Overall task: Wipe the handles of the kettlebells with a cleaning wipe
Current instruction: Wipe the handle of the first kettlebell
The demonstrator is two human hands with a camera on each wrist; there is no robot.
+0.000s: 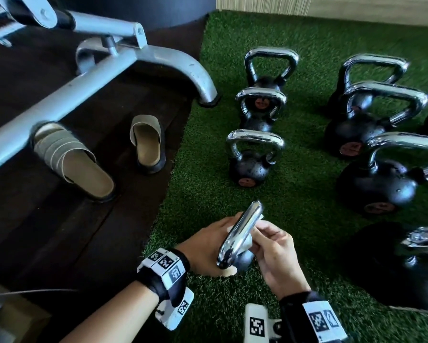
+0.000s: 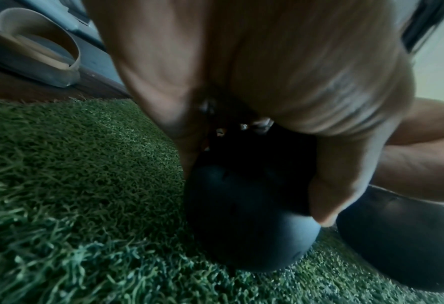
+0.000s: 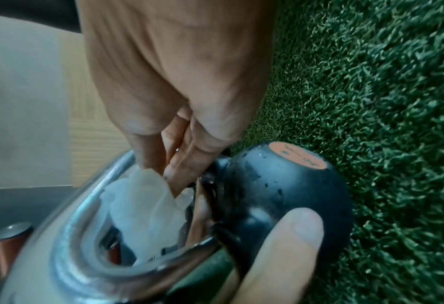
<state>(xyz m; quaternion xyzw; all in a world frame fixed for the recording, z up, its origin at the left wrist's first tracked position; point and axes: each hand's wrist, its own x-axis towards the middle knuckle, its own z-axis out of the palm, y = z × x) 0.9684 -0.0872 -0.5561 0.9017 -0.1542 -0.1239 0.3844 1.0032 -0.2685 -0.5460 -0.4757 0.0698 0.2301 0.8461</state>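
Note:
A small black kettlebell [image 1: 243, 262] with a chrome handle [image 1: 240, 233] is tilted over the green turf [image 1: 208, 194], near the bottom centre of the head view. My left hand [image 1: 208, 248] grips its ball [image 2: 241, 216] from the left, thumb [image 2: 327, 195] pressed on the black surface. My right hand [image 1: 274, 253] pinches a white cleaning wipe [image 3: 142, 209] and holds it inside the handle loop [image 3: 67, 257]. An orange label [image 3: 297, 156] shows on the ball. The left fingers are hidden behind the kettlebell.
Three small kettlebells [image 1: 253, 157] stand in a row ahead, with larger ones [image 1: 378, 181] to the right and one [image 1: 421, 263] close at right. Two sandals [image 1: 148, 144] lie on the dark floor left of the turf, under a grey machine frame [image 1: 96, 73].

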